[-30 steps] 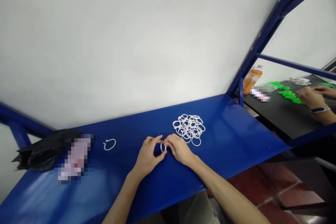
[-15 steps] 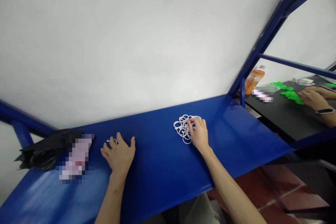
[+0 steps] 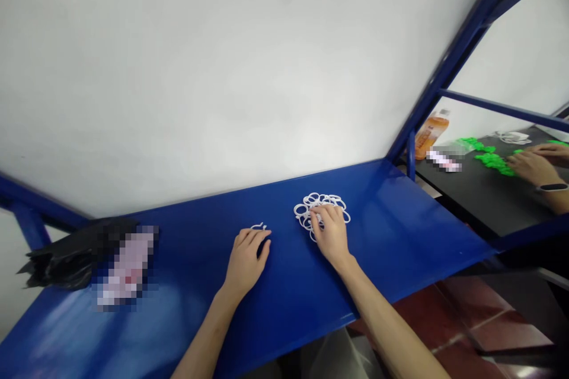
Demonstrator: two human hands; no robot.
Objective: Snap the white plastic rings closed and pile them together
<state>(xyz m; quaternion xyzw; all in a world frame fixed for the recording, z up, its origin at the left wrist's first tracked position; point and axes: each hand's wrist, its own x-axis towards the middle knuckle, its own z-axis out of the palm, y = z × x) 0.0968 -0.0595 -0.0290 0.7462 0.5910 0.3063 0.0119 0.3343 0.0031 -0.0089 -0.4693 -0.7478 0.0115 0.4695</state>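
On the blue tabletop, my left hand lies palm down, fingers stretched and thumb apart. A thin white loop with small knobs pokes out just beyond its fingertips; the rest of it is hidden under the fingers. To the right, a pile of white rings lies tangled near the back of the table. My right hand rests over the front of this pile, its thumb and forefinger pinched together at the rings. Exactly which ring they grip is hidden.
At the left end lie a black plastic bag and a blurred pinkish packet. A white wall and blue frame post bound the table. On a black table at right, another person's hands handle green pieces near an orange-drink bottle.
My left hand has moved right, towards the pile, and its fingers have come closer together. The white loop at its fingertips now lies further right too. My right hand has shifted slightly left over the pile.
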